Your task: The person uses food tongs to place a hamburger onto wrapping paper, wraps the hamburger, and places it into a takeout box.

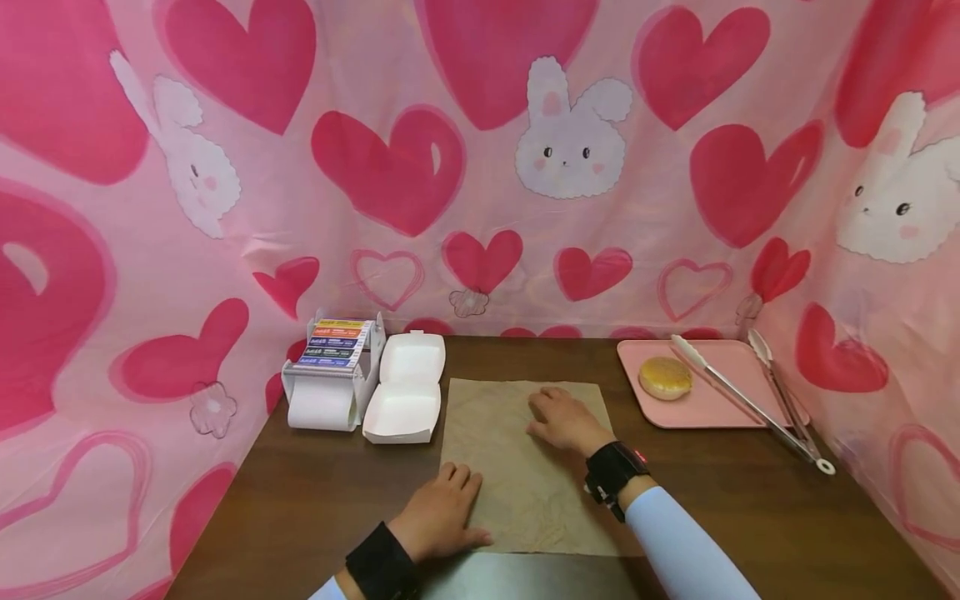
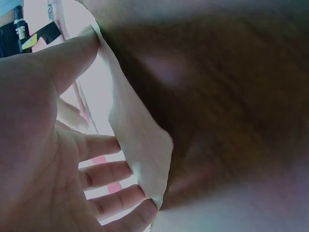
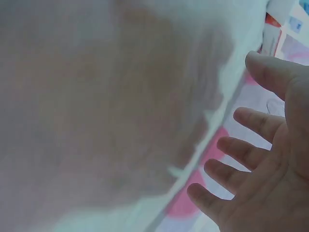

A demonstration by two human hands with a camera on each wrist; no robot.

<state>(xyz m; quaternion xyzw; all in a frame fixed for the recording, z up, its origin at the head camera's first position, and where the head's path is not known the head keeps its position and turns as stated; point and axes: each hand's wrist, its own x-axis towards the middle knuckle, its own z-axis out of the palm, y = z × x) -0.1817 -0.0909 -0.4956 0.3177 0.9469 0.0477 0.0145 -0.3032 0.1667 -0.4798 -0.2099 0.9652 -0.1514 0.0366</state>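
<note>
A brown sheet of wrapping paper (image 1: 517,500) lies on the table, with creases near its front edge. My left hand (image 1: 438,512) rests on the paper's lower left edge, fingers spread and thumb near the front. In the left wrist view, the fingertips of the left hand (image 2: 43,116) touch the paper's rim (image 2: 145,140). Over the upper right part of the paper is my right hand (image 1: 566,421), its fingers loosely extended. The right wrist view shows the right hand (image 3: 275,159) with fingers apart and nothing gripped; whether its fingertips touch the paper is hard to tell.
On the right, a pink tray (image 1: 667,414) bears a bun (image 1: 665,378) and metal tongs (image 1: 750,404), whose handle end overhangs the tray. An opened white takeout box (image 1: 405,412) stands left of the paper, beside a dispenser (image 1: 330,358) with a white roll and coloured labels.
</note>
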